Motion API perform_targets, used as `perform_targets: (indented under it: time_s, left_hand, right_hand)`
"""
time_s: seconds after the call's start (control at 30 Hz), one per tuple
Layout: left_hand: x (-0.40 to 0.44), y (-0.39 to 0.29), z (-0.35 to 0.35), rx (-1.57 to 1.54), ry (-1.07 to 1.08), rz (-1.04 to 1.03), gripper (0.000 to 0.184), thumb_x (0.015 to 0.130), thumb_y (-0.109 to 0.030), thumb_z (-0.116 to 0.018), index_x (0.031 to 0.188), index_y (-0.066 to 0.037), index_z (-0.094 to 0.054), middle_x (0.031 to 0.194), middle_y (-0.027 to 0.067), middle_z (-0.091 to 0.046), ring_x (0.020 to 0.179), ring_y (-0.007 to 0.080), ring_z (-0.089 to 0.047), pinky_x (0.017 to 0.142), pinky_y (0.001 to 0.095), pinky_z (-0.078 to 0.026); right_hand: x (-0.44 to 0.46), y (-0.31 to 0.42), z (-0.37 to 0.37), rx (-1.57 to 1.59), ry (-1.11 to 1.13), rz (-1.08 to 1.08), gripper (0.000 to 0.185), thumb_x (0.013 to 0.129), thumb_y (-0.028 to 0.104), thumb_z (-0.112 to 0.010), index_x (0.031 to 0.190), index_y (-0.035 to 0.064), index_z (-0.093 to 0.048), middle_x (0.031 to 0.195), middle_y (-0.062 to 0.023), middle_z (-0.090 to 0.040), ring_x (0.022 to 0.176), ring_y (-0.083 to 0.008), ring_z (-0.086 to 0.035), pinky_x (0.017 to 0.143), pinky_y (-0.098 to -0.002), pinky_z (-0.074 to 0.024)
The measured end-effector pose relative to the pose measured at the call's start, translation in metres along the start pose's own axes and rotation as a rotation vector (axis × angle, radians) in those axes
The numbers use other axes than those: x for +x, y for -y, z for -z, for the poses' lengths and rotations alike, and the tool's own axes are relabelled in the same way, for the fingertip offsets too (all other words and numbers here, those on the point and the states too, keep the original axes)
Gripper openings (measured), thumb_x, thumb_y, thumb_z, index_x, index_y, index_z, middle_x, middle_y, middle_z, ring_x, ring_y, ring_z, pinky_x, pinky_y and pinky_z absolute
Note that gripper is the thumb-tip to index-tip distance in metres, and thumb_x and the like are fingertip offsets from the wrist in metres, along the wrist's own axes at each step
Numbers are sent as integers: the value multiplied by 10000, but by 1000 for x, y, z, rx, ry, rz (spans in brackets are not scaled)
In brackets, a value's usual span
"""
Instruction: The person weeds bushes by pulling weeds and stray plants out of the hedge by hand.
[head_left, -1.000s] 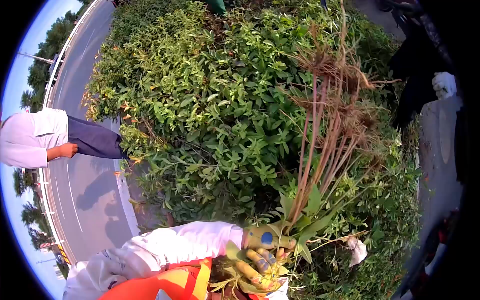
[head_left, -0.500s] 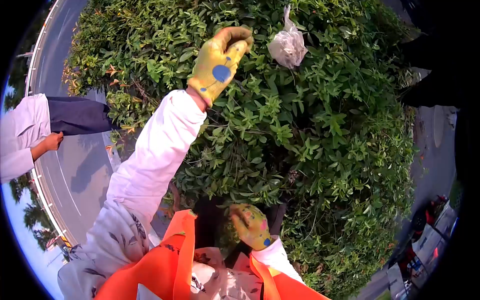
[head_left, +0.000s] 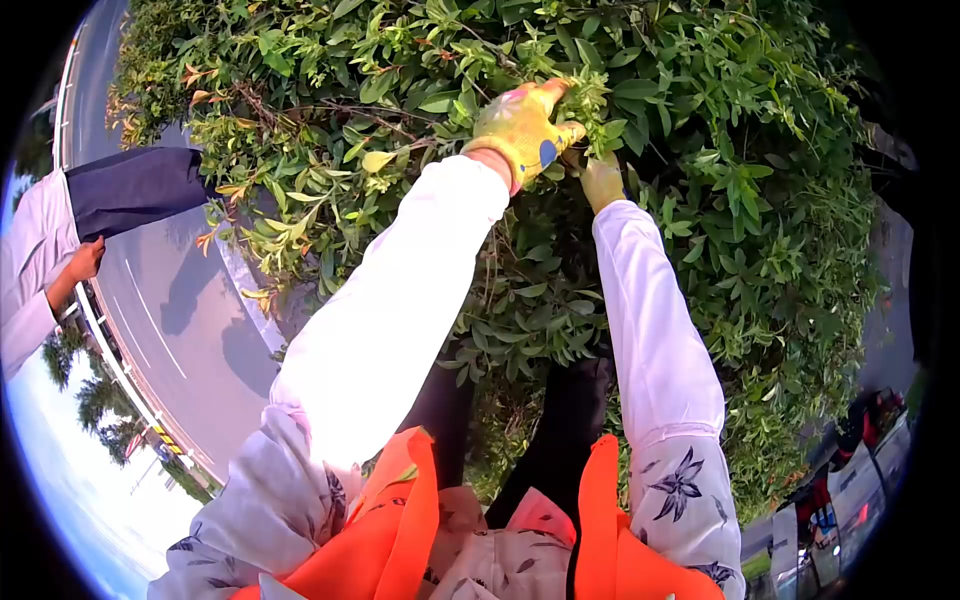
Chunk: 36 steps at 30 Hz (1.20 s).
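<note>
A yellow work glove with blue and pink spots covers my left hand (head_left: 525, 130), which reaches into the top of the green hedge (head_left: 740, 250). Its thumb and forefinger close around a pale green leafy shoot (head_left: 592, 105). Just to the right and lower, my right hand (head_left: 602, 183), in a matching glove, is pushed in among the leaves close to the left thumb. Foliage hides most of the right fingers, so what they hold does not show. Both arms are stretched forward in white sleeves.
A person (head_left: 130, 205) in a light top and dark trousers stands at the left, beside the road (head_left: 160, 300) and its white railing (head_left: 120, 375). Parked vehicles (head_left: 840, 510) stand at the lower right. The hedge comes right up to my legs.
My left hand has moved right and lower into the leaves. My right hand has gone from near my body up into the hedge. The plastic bag on the hedge is out of view.
</note>
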<state>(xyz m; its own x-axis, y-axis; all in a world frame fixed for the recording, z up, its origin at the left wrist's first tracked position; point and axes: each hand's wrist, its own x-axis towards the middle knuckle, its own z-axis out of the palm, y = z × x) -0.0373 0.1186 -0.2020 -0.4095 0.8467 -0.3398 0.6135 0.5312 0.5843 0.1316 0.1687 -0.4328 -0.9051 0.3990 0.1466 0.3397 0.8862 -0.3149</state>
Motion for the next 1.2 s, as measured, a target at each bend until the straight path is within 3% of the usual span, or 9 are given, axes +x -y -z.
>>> perform_targets:
  time_s: [0.07, 0.17, 0.33, 0.43, 0.6, 0.73, 0.87, 1.03, 1.2]
  left_hand:
    - [2, -6, -4, -73, 50, 18, 322, 810, -303, -619, 1085, -135, -612, 1042, 154, -617, 1016, 326, -576, 849, 393, -469]
    - [-53, -11, -22, -128, 2, 2, 264, 842, -248, -564, 1057, -105, -619, 1057, 137, -627, 994, 294, -591, 822, 399, -475]
    - [-161, 28, -91, -389, -80, 163, 258, 842, -143, -570, 1089, -76, -595, 1009, 142, -632, 916, 297, -617, 795, 359, -492]
    - [-175, 48, -78, -589, -113, 270, 243, 852, -22, -545, 1090, -47, -586, 928, 101, -641, 806, 178, -635, 736, 262, -488]
    - [-150, 57, -62, -980, -142, 342, 212, 894, 50, -474, 1074, 11, -579, 919, 23, -621, 823, 70, -591, 731, 199, -465]
    - [-145, 46, -60, -963, -220, 294, 186, 903, 19, -507, 1076, 19, -576, 951, 32, -632, 836, 69, -587, 739, 212, -474]
    - [-130, 51, -56, -1077, -350, 323, 169, 913, -32, -525, 1071, 16, -563, 915, 38, -636, 801, 89, -598, 704, 229, -498]
    - [-97, 48, -44, -910, -308, 353, 130, 913, -74, -528, 989, -12, -613, 836, 16, -639, 681, 70, -570, 597, 206, -466]
    - [-104, 24, -60, -414, -303, 93, 115, 835, -65, -573, 925, -22, -631, 754, 95, -635, 641, 177, -598, 603, 277, -471]
  right_hand:
    - [3, 45, 37, 448, 50, -678, 155, 835, 115, -558, 925, 54, -669, 779, -66, -650, 679, -193, -603, 686, -328, -464]
    - [-34, 74, 46, 1372, -485, -1387, 152, 872, 172, -553, 835, 48, -633, 737, -45, -604, 621, -163, -566, 624, -304, -453]
    - [-146, 107, 117, 1592, -369, -2042, 226, 922, 235, -502, 738, 107, -541, 592, 10, -479, 495, -130, -489, 446, -268, -427]
    - [-147, 162, 203, 1511, -153, -1790, 91, 903, 164, -552, 946, 92, -588, 594, 49, -394, 452, -51, -322, 382, -213, -267]
    - [-71, 140, 264, 1250, -264, -1258, 341, 885, 92, -559, 1225, 91, -540, 676, 46, -449, 539, -24, -353, 472, -165, -293]
    - [0, 80, 153, 403, 179, -420, 551, 715, 67, -688, 1237, 78, -515, 1120, -138, -572, 959, -362, -556, 821, -391, -464]
    - [47, 99, 105, 372, 358, -23, 509, 701, 101, -677, 1178, 19, -518, 1209, -182, -526, 1130, -384, -480, 993, -420, -379]
    - [11, 92, 73, 850, 368, -112, 389, 797, 273, -583, 1092, 20, -568, 1098, -143, -603, 1085, -261, -543, 1029, -396, -311]
    - [9, 76, 42, 1238, 644, -345, 227, 718, 137, -659, 934, 70, -634, 836, -152, -641, 698, -339, -592, 622, -345, -482]
